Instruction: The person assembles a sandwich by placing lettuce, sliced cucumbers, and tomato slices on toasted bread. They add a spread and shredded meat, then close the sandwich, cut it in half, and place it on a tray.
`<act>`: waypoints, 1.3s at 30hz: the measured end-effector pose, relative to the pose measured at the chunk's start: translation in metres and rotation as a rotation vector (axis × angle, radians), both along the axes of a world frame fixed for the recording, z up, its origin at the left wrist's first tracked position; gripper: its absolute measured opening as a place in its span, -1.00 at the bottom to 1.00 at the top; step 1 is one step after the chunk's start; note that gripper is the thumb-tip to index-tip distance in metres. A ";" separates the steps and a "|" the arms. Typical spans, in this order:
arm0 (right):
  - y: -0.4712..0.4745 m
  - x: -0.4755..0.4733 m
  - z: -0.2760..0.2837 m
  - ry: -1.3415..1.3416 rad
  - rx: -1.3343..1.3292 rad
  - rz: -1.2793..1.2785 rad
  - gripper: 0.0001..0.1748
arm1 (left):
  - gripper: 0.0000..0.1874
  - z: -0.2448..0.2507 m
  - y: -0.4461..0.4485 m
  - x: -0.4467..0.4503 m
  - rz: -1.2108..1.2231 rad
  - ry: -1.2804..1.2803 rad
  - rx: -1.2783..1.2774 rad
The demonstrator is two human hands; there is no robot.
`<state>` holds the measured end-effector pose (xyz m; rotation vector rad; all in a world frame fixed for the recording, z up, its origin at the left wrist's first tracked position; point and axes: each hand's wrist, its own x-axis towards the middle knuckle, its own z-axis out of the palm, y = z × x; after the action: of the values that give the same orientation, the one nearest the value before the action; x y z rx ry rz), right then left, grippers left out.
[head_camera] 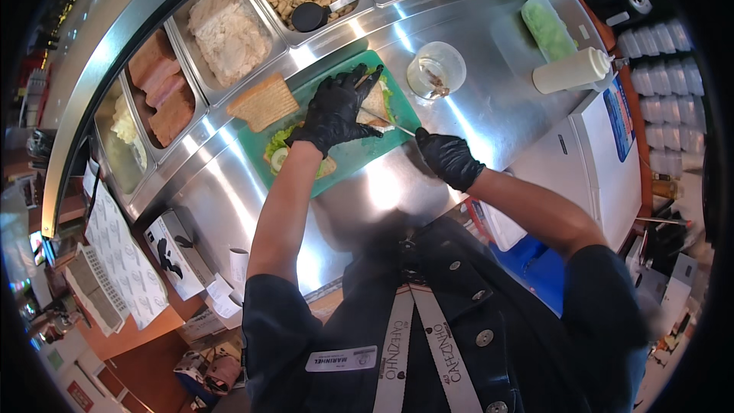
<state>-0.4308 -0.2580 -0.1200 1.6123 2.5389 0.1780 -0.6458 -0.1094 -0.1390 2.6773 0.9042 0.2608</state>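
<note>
My left hand (338, 106), in a black glove, presses down with spread fingers on a sandwich (375, 104) with lettuce. The sandwich lies on a green cutting board (332, 169). From the right, my gloved right hand (450, 158) grips a knife; its thin blade (393, 123) reaches to the sandwich beside my left thumb. Another bread piece with lettuce and cucumber slices (280, 158) lies on the board by my left wrist, partly hidden. A toasted bread slice (262, 102) rests across the board's upper left edge.
Steel food pans (229, 40) line the counter's far side, two with black-handled scoops (309, 16). Beyond the board stand a round clear tub (436, 70), a squeeze bottle (570, 70) and a plastic container of lettuce (550, 26). A glove box (175, 252) is at the lower left.
</note>
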 end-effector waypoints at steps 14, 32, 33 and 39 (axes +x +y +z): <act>0.002 0.039 -0.016 0.559 -0.442 -0.371 -0.70 | 0.25 0.010 0.005 0.007 -0.001 -0.002 -0.083; -0.073 0.034 0.051 0.864 -1.045 -0.639 -0.44 | -0.49 -0.004 0.016 -0.007 0.281 -0.669 -0.833; -0.074 0.032 0.036 0.868 -1.017 -0.587 -0.45 | -0.52 -0.001 0.012 -0.004 0.303 -0.604 -0.767; -0.047 0.010 0.074 1.090 -1.155 -0.903 -0.57 | -0.63 -0.054 0.018 -0.025 0.369 -0.637 -0.553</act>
<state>-0.4211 -0.3055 -0.0457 2.1377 1.1984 -2.1757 -0.6712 -0.0918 -0.1930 1.7464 1.0462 0.7636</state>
